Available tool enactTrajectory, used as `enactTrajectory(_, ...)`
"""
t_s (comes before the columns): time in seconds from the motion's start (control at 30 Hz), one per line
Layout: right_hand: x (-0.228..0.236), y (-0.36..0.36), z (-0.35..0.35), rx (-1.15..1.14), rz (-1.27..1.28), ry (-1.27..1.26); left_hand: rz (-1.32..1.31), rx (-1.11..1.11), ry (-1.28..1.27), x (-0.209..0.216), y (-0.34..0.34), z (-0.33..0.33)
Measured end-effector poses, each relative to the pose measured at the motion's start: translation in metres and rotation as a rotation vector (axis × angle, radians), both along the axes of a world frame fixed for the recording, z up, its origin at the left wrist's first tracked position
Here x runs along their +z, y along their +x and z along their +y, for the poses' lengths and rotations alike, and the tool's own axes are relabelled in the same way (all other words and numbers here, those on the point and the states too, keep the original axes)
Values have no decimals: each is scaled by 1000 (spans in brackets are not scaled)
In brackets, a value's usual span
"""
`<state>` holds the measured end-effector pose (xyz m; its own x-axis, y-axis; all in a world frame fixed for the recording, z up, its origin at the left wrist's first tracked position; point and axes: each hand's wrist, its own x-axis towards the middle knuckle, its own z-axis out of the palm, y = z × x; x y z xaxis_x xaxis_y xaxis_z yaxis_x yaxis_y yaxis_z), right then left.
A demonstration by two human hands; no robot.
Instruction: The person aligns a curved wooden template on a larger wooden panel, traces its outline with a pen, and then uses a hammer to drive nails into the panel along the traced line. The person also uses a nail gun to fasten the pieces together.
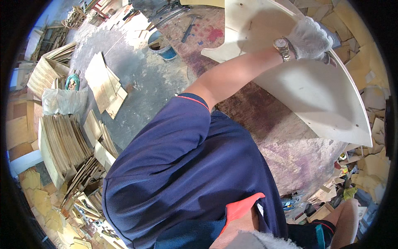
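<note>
My left arm (244,74), with a gold-toned watch (282,46) at the wrist, reaches across to the upper right. My left hand (310,38), in a white knit glove, is closed at the rim of a large white curved panel (327,97). Its fingers bend over the edge and are partly hidden. The panel stands on the stained floor (265,108), with a pointed tip and several small dark holes. At the lower right shows my bent right arm (350,220). Grey-white knit cloth (265,241) at the bottom edge looks like part of my right glove; no fingers show there.
Thin wood sheets stand stacked (66,143) on the left, beside a clear plastic bag (65,101). Loose plywood pieces (103,85) lie on the floor. Farther off are a blue bucket (166,50) and a hammer (189,28). Wood scraps (375,137) fill the right side.
</note>
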<state>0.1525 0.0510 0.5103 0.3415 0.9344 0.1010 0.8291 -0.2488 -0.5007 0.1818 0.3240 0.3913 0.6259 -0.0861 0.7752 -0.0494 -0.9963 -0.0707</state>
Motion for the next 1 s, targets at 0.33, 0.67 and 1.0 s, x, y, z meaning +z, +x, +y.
enactTrajectory(0.33, 9, 2, 19, 107, -33, 8, -95, -42, -6, 13, -79, 67)
enactTrajectory(0.67, 21, 33, 50, -116, 126, 69, -264, 43, -163, 3, -125, 52)
enactTrajectory(1.0, 31, 1, 161, 129, 360, -397, -93, 65, -186, 2, -180, 21)
